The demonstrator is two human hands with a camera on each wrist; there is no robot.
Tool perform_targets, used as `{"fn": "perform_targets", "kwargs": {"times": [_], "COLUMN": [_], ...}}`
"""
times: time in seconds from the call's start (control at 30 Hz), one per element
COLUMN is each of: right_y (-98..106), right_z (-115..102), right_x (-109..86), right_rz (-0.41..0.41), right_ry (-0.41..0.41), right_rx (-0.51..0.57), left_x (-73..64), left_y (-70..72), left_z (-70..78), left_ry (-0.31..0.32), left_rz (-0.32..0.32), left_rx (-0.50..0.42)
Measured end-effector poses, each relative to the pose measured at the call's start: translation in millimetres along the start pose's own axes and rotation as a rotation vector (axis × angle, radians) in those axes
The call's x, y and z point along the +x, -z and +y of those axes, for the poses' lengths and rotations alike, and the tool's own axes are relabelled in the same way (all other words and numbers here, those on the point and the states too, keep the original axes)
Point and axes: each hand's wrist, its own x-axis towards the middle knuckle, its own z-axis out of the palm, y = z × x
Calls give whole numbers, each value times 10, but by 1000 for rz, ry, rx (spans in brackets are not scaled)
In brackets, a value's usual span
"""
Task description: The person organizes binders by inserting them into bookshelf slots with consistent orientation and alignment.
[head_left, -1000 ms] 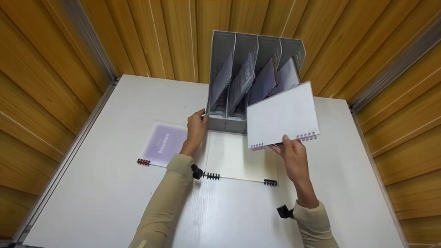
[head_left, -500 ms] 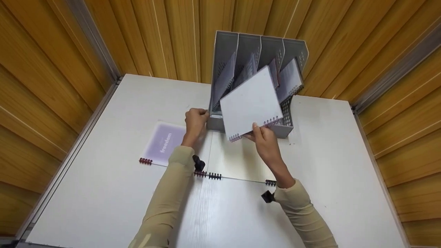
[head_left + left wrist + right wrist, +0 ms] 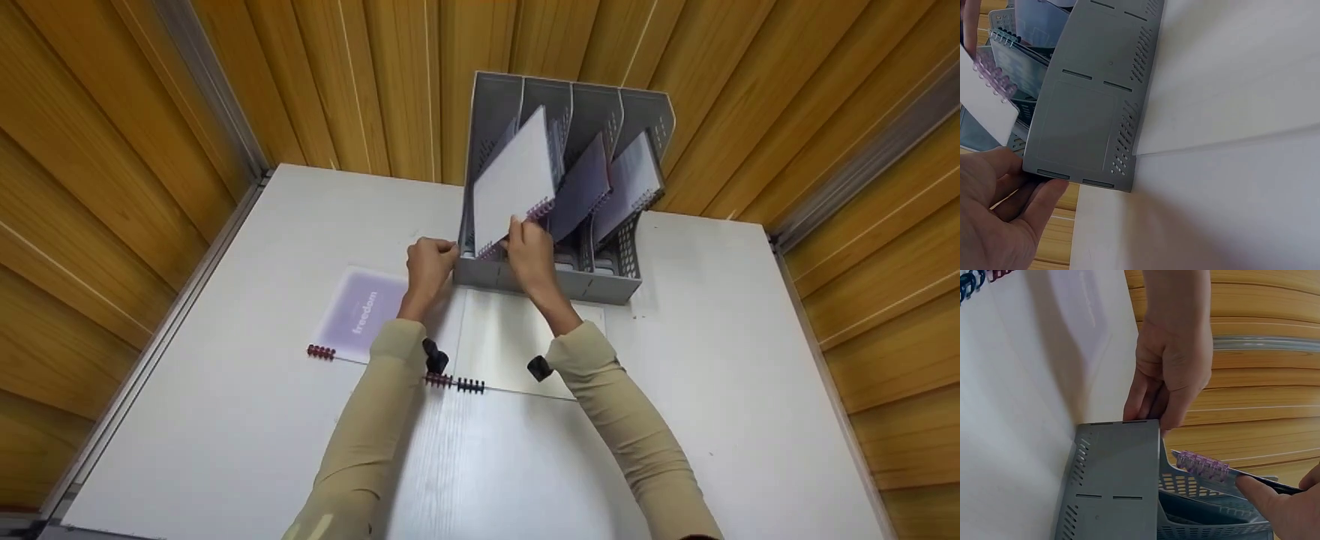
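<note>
In the head view, my right hand (image 3: 534, 255) pinches a spiral notebook (image 3: 517, 176) by its bound edge. Its white side faces up and its rings are purple. The notebook slants over the leftmost compartments of a grey file organizer (image 3: 600, 290), partly hiding the notebooks behind it. My left hand (image 3: 431, 266) grips the organizer's front left corner, with thumb and fingers on either side of the front wall (image 3: 1078, 118) in the left wrist view. Purple rings (image 3: 1203, 464) show beside my right thumb in the right wrist view.
More spiral notebooks, such as a purple one (image 3: 581, 187) and a pale one (image 3: 630, 180), lean in the organizer's other compartments. On the white table (image 3: 187, 337) lie a purple "freedom" notebook (image 3: 364, 307) and a cream one (image 3: 510, 345). Wooden panels (image 3: 360, 82) enclose the table.
My right hand has carried the purple-ringed notebook leftward from the organizer's right front to its left compartments, turning it steeper. My left hand stays at the organizer's corner.
</note>
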Motion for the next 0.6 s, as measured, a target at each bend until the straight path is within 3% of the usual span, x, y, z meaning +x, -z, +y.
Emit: {"fn": "perform_targets", "kwargs": {"times": [0.17,0.6], "right_y": [-237,-598], "right_z": [49,323], "right_x": [210,430], "right_rz": [18,-20], "right_ry": [16,1], "right_rx": [-89,-96], "left_x": [-4,1], "left_y": [13,-49], "left_z": [13,22], "left_ry": [8,-11], "left_rz": [4,22], "left_rx": [4,25]}}
